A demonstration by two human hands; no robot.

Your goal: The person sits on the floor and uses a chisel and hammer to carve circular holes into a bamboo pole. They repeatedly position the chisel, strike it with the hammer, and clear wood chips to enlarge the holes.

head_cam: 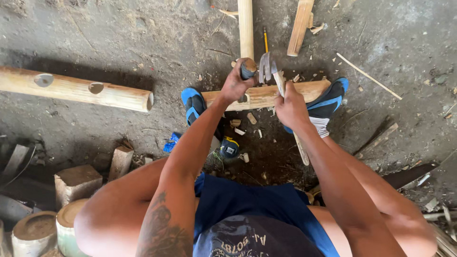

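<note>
1. Two bare knees frame the bottom of the view, with dark blue shorts point(247, 200) between them; the person squats over the work and both forearms reach forward.
2. To the left, beside the left knee, stand short cut bamboo stubs point(33, 231) and a squarish wood block point(76, 183), with a smaller offcut point(121, 159) just beyond.
3. On the dirt floor point(95, 138) between the feet lies a small tape measure point(230, 148), amid pale chips.
4. Both feet wear blue and black sandals: the left sandal point(193, 104) rests against the near end of a short bamboo piece point(266, 94), the right sandal point(328, 100) presses on its other end, pinning it crosswise.
5. The left hand point(234, 84) is closed tight around the dark handle of a hammer point(252, 69), whose metal head hangs just over the bamboo piece.
6. The right hand point(290, 107) is curled firmly around a slim wooden-handled tool point(281, 81); its upper end stands on the bamboo piece just beside the hammer head, and its handle runs back under the wrist.
7. Well apart to the left lies a long bamboo pole point(71, 89) with round holes cut in it.
8. Farthest off, two more bamboo lengths point(246, 28) run up out of view, a yellow pencil point(265, 40) between them.
</note>
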